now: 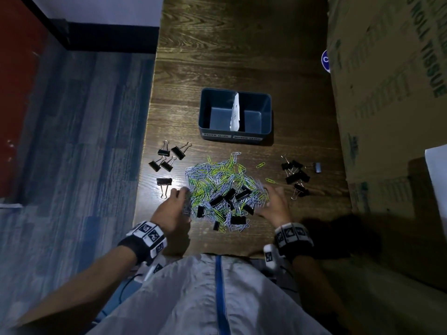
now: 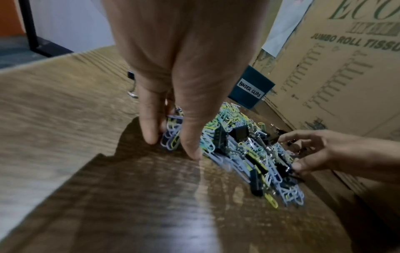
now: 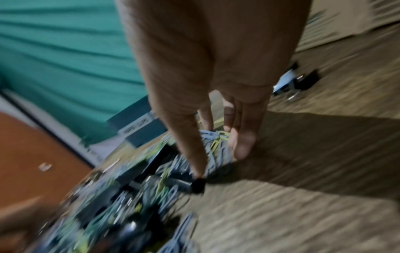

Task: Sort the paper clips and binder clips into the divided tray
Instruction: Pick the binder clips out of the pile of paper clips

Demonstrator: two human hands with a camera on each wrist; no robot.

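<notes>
A person stands over a dark wooden bench with a heap of paper clips, pale blue and yellow-green, mixed with black binder clips. The left hand rests at the heap's left edge, its grip pinching a small bunch of paper clips between thumb and fingers. The right hand sits at the heap's right edge, fingers loosely spread and touching the clips, grip open. Beyond the heap stands the divided tray, a blue box with a white divider and two labels. Separate binder clips lie in a left group and a right group. A cardboard box stands at the right.
</notes>
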